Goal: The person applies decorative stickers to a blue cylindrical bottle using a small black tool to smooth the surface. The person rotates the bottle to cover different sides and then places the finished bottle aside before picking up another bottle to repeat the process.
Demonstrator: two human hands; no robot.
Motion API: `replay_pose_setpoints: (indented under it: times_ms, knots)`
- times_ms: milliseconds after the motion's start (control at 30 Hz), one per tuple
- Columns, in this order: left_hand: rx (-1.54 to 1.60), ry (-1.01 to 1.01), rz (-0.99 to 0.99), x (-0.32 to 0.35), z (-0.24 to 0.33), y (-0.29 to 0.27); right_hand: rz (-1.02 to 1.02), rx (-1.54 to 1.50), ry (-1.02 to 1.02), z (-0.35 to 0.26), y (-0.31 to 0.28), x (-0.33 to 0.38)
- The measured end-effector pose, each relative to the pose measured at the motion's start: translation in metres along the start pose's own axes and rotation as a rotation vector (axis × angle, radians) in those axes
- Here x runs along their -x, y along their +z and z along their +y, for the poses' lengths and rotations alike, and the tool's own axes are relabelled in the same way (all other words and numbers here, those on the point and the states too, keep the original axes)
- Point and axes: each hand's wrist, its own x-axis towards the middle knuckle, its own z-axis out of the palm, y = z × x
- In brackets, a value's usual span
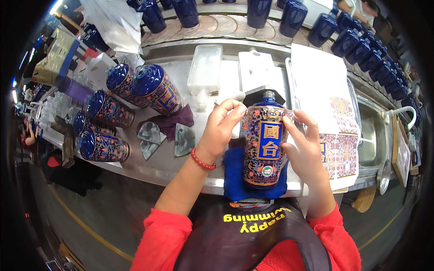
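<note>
In front of me a dark blue glass bottle (266, 149), wrapped in a colourful floral decal with a blue-and-gold label panel, rests on a blue cloth (232, 178). Its neck points away from me. My left hand (220, 131), red bead bracelet on the wrist, is closed with thumb and forefinger pinching at the decal's upper left edge. Against the bottle's right side press the thumb and fingers of my right hand (305, 142). Beside my right hand lie printed decal sheets (341, 156). Several decorated bottles (158, 88) stand or lean at the left.
Greenish stone-like wedges (184, 140) and a purple cloth (184, 118) lie left of my forearm. A clear glass bottle (205, 67) and a white flask-shaped piece (256, 67) lie beyond. Plain blue bottles (294, 18) line the conveyor (217, 27). A sink (368, 135) is at right.
</note>
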Motion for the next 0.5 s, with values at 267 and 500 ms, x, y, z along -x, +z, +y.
replay_pose_setpoints:
  times_ms: [267, 500]
  knots:
    - [0.095, -0.048, -0.052, 0.0013, 0.0031, -0.0012, -0.01, -0.042, 0.045, 0.007, 0.0061, 0.0065]
    - [0.032, -0.092, -0.051, -0.0034, 0.0058, 0.0021, -0.052, -0.033, 0.039, 0.0048, 0.0029, 0.0066]
